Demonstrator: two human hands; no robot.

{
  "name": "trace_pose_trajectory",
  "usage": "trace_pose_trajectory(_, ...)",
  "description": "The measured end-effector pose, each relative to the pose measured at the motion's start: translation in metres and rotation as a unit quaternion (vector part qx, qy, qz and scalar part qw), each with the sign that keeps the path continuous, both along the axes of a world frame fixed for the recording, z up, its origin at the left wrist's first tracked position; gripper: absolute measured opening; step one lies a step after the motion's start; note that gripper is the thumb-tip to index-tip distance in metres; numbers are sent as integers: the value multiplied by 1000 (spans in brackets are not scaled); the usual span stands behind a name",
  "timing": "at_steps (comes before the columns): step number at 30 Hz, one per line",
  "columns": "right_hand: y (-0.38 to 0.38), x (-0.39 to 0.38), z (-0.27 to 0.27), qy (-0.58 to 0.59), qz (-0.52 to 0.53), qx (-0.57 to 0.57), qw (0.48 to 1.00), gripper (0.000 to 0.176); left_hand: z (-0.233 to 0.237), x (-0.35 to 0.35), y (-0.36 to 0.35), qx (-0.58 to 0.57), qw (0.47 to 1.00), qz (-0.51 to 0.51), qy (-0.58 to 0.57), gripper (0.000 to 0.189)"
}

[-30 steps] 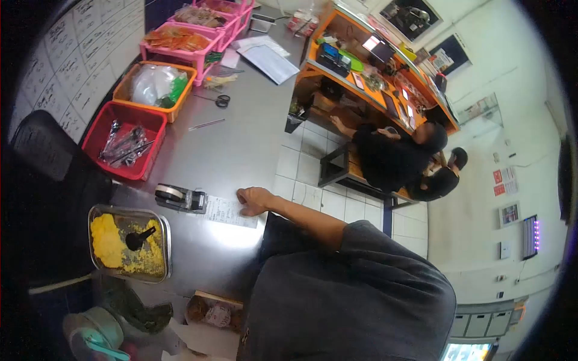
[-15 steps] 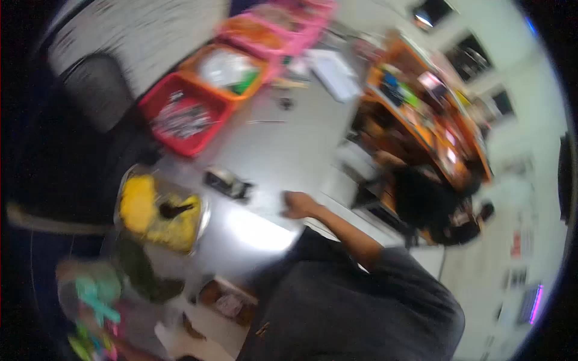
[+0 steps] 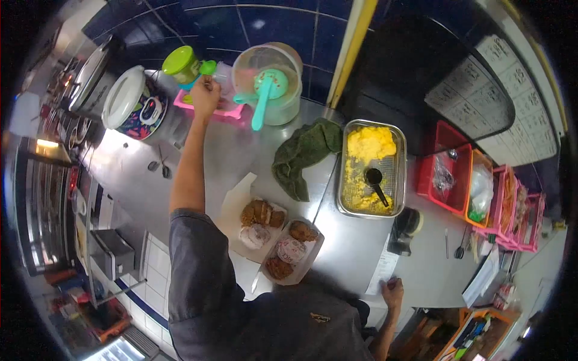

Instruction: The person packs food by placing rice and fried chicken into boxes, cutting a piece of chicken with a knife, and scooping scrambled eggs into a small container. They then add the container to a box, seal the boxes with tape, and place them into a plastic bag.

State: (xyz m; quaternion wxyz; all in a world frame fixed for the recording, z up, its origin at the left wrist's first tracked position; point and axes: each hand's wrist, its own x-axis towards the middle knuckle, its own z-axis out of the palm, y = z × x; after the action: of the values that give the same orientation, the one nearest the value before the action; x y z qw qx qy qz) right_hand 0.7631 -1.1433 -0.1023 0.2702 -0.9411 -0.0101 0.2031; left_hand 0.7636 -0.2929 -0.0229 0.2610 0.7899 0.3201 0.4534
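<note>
My left hand (image 3: 205,96) is stretched to the back of the steel counter, fingers closed beside a pink tray (image 3: 232,111) and a small green cup (image 3: 208,67); anything inside its grip is hidden. A green-lidded tub (image 3: 180,63) stands just behind it. To its right, a clear bucket (image 3: 286,108) holds a turquoise ladle (image 3: 261,111). My right hand (image 3: 392,292) is curled at the counter's near edge, by the lower end of a printed paper slip (image 3: 383,271). Two open boxes, one white (image 3: 232,210) and one grey (image 3: 306,265), hold fried chicken and wrapped rounded portions before me.
A metal pan (image 3: 343,180) of yellow food contains a black scoop. Beside it lie a dark green cloth (image 3: 304,153) and a black tape dispenser (image 3: 400,237). Red (image 3: 430,180), orange and pink baskets line the right. A white-lidded bucket (image 3: 123,102) stands at left.
My view has swung from the right side toward the left, bringing the whole counter into sight. My left arm now shows, stretched toward the back; my right hand remains curled near the slip.
</note>
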Motion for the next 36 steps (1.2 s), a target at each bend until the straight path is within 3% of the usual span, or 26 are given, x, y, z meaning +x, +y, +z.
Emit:
trace_pose_trajectory(2,-3,3,1,19,2,-1,1000,33,25,-17,-20,-7,999,32,-7,13)
trace_pose_trajectory(4,-9,5,-4,49,-8,-18,999,32,28,-38,-15,70,996,48,-27,14)
trace_pose_trajectory(6,-5,2,1,-6,50,-58,997,35,44,-75,-1,69,996,32,-42,14)
trace_pose_trajectory(7,0,4,4,-10,113,-135,984,39,43,-81,-3,63,996,10,-55,15)
trace_pose_trajectory(8,6,4,15,1,168,-218,962,43,87,-87,-52,88,994,-15,-55,14)
trace_pose_trajectory(9,13,-11,29,-111,131,-172,970,44,116,-100,-93,-13,997,-57,-59,12)
trace_pose_trajectory(10,21,-15,39,-252,152,-127,947,35,142,-105,-143,-55,989,-82,-107,12)
trace_pose_trajectory(11,52,-13,69,-200,87,-97,971,39,162,-117,-182,-91,987,-116,-68,13)
trace_pose_trajectory(12,74,-13,91,-194,72,-76,975,40,174,-130,-222,-56,987,-150,18,13)
trace_pose_trajectory(14,125,-15,145,-133,90,89,983,45,171,-149,-303,-148,949,-253,113,9)
trace_pose_trajectory(15,138,-19,153,-117,168,160,966,56,162,-144,-349,-230,917,-303,116,9)
trace_pose_trajectory(16,159,-27,170,-60,155,267,949,69,151,-142,-398,-309,879,-341,122,10)
trace_pose_trajectory(18,184,-36,185,11,155,351,923,77,123,-124,-455,-321,819,-430,201,11)
trace_pose_trajectory(21,178,-41,161,-24,209,310,927,79,93,-119,-501,-386,766,-442,262,10)
trace_pose_trajectory(23,160,-39,140,9,198,341,919,79,71,-119,-505,-470,689,-463,301,19)
trace_pose_trajectory(24,152,-40,136,46,189,372,908,79,70,-114,-508,-469,689,-461,305,19)
trace_pose_trajectory(26,145,-41,135,47,168,385,906,80,68,-100,-514,-217,792,-515,248,41)
trace_pose_trajectory(27,140,-41,132,73,153,402,900,80,66,-98,-514,-213,791,-516,250,41)
trace_pose_trajectory(29,133,-41,137,98,146,395,902,81,58,-97,-514,-391,677,-562,271,62)
trace_pose_trajectory(36,127,-48,126,76,170,367,911,86,49,-92,-515,-399,630,-570,345,67)
